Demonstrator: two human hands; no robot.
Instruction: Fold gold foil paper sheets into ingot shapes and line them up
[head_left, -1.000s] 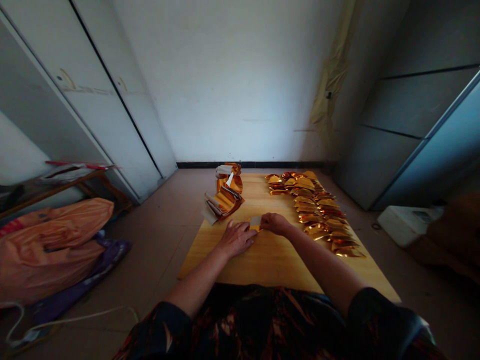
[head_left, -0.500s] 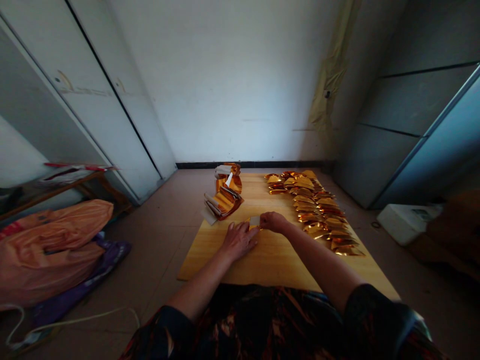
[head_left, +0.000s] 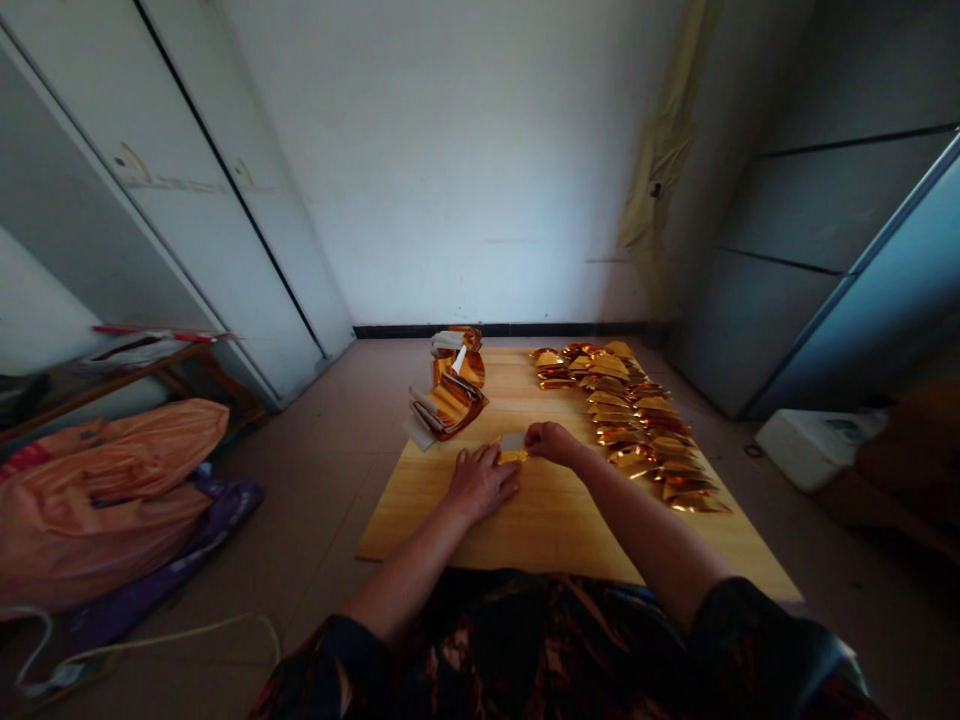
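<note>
A small sheet of gold foil paper (head_left: 513,443), its grey backing partly showing and its near edge folded over in gold, lies on the wooden board between my hands. My left hand (head_left: 480,482) rests flat on the board with its fingers spread, fingertips on the sheet's left side. At the sheet's right edge, my right hand (head_left: 553,443) is closed in a pinch on the paper. Farther back on the left sit loose stacks of gold paper sheets (head_left: 450,402). Rows of folded gold paper pieces (head_left: 626,405) overlap along the right side.
The wooden board (head_left: 420,510) is right in front of me. Orange and purple bags (head_left: 112,500) lie on the floor at left, near a pale cord (head_left: 172,637). A white box (head_left: 795,445) stands at right. Cabinets flank the white wall (head_left: 480,180).
My right hand has shifted slightly to the right along the sheet. More of the gold folded near edge now shows between my hands. My left hand stays nearly in place.
</note>
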